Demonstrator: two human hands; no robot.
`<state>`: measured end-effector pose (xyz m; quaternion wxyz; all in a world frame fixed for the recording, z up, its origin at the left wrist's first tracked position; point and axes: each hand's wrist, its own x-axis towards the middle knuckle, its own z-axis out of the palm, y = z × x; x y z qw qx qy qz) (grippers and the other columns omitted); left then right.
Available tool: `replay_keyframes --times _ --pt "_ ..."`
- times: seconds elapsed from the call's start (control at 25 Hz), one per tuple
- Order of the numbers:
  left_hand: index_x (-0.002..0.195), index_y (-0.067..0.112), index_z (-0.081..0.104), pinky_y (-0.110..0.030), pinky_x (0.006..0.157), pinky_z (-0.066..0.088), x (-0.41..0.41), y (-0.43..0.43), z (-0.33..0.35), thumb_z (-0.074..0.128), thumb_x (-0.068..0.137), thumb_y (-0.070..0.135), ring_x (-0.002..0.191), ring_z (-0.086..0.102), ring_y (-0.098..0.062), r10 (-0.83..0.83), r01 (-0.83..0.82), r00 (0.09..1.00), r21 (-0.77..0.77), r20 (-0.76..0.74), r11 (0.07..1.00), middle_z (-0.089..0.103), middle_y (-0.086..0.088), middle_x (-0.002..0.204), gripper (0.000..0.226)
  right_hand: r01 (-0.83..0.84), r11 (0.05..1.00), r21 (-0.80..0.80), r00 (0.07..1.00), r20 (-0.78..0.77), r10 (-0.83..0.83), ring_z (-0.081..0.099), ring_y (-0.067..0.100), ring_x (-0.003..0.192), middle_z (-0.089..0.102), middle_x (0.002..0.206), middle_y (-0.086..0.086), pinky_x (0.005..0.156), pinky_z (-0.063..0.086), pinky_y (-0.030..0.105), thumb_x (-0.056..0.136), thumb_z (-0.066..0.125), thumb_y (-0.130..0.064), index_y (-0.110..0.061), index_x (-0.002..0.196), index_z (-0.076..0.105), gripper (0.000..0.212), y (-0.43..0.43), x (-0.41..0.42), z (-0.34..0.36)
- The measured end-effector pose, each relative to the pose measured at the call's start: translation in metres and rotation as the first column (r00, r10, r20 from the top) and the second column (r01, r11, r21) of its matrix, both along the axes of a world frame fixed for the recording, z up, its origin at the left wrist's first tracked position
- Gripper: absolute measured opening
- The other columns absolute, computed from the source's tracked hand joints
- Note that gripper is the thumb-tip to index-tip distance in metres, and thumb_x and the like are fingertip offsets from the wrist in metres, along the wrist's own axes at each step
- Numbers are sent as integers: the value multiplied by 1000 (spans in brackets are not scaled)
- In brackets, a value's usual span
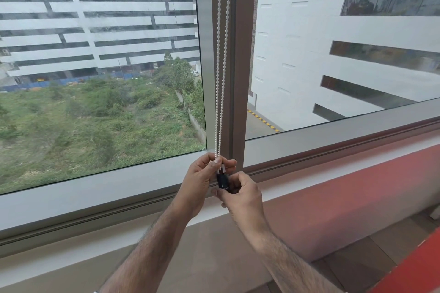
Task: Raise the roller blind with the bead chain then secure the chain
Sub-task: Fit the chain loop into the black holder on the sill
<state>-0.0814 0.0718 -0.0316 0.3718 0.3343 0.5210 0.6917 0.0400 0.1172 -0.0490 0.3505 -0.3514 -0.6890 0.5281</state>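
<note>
A white bead chain (221, 66) hangs as two strands down the brown window post (242, 78). My left hand (202, 181) pinches both strands at their lower end, just above the sill frame. Right below, my right hand (240, 197) grips a small black chain holder (222, 181) that sits at the bottom of the chain. The chain's lowest loop is hidden between my fingers. The roller blind itself is out of view above; both window panes are uncovered.
A grey window frame (119, 188) runs across below the glass. Under it lies a brown sill ledge (214, 245) with a red wall section (357, 185) to the right. Outside are buildings and greenery.
</note>
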Motion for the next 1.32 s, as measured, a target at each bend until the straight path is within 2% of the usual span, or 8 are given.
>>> replay_keyframes --times 0.16,0.24,0.32,0.44,0.6,0.84,1.08,1.32 --pt "89 14 70 -47 97 57 3 -1 2 51 107 15 110 72 -33 -8 8 1000 3 -10 1000 76 -22 119 26 29 999 14 999 15 -29 69 13 71 71 84 2 65 63 42 76 87 -14 -17 89 62 28 0 1 0" --pt "88 14 70 -41 87 61 6 -1 4 52 107 15 106 73 -30 -13 13 1000 -6 0 1000 76 -22 119 26 12 1000 -27 1000 5 -12 68 11 66 71 84 3 59 63 34 78 84 -8 -13 92 61 27 0 1 1" --pt "89 12 70 -36 78 62 8 -1 5 52 106 15 103 74 -28 -5 5 1000 -8 8 1000 76 -22 118 26 -2 998 -63 1000 -27 0 71 12 65 73 83 4 63 65 37 82 79 -7 -12 95 64 21 0 1 2" --pt "89 13 70 -44 92 60 6 2 3 51 106 13 108 73 -32 20 -21 1000 -3 -13 1000 77 -20 116 26 -48 994 -100 996 -81 40 72 13 63 75 78 2 75 65 46 94 68 -11 -14 97 72 7 -2 2 1" --pt "91 11 69 -55 106 52 3 5 1 51 106 12 119 68 -45 31 -31 999 -10 -17 999 77 -21 116 24 -59 992 -108 994 -100 49 74 13 65 76 79 2 78 65 43 97 64 -11 -17 97 75 13 -3 3 2" --pt "92 11 70 -50 104 52 4 2 2 51 106 13 121 66 -45 -7 7 1000 -19 -17 1000 78 -19 116 23 -83 983 -166 989 -135 60 77 33 78 74 80 3 73 65 34 97 65 -8 -18 96 76 15 0 6 0" --pt "86 18 72 -46 98 56 4 -1 4 54 105 14 112 71 -33 -15 15 999 0 -46 1000 77 -20 115 27 -44 993 -113 994 -107 32 74 22 66 72 71 -1 76 65 48 94 68 -11 -13 94 75 7 0 7 -2" --pt "94 8 67 -49 97 57 5 2 3 53 105 13 111 72 -34 7 -7 1000 4 12 1000 78 -23 112 19 -42 987 -156 987 -160 16 75 28 68 78 87 14 72 66 39 92 72 -9 -10 97 74 6 0 6 1"
